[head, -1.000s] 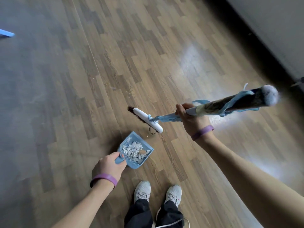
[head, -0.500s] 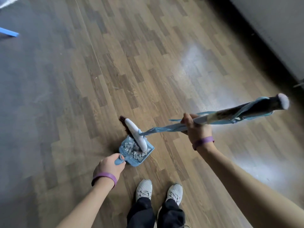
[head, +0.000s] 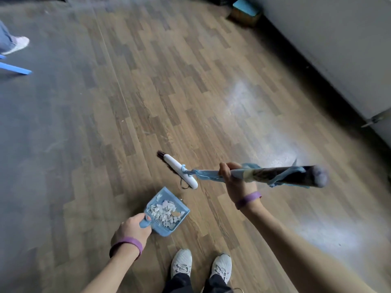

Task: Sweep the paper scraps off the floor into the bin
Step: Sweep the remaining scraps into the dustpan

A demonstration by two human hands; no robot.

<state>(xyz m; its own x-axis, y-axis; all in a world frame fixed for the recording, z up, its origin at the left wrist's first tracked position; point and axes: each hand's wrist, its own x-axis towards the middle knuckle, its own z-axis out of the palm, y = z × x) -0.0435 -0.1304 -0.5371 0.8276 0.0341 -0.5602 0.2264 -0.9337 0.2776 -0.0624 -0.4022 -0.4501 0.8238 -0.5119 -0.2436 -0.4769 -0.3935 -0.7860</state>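
Note:
A small blue dustpan (head: pixel 177 224) lies on the wooden floor just ahead of my shoes, holding a heap of white paper scraps (head: pixel 165 212). My left hand (head: pixel 132 228) grips its short handle. My right hand (head: pixel 232 178) grips the long broom handle (head: pixel 275 176), which is wrapped in blue strips. The broom's white head (head: pixel 181 171) with dark bristles is beyond the dustpan, a little apart from it. No bin is in view.
A grey wall or cabinet front (head: pixel 338 49) runs along the right. A brown box with a blue top (head: pixel 245 11) stands at the far end. At the far left are another person's shoe (head: pixel 18 44) and a blue bar (head: pixel 14 67).
The broom head was over the dustpan half a second ago; it has drawn back away from it. The dustpan stays in my left hand.

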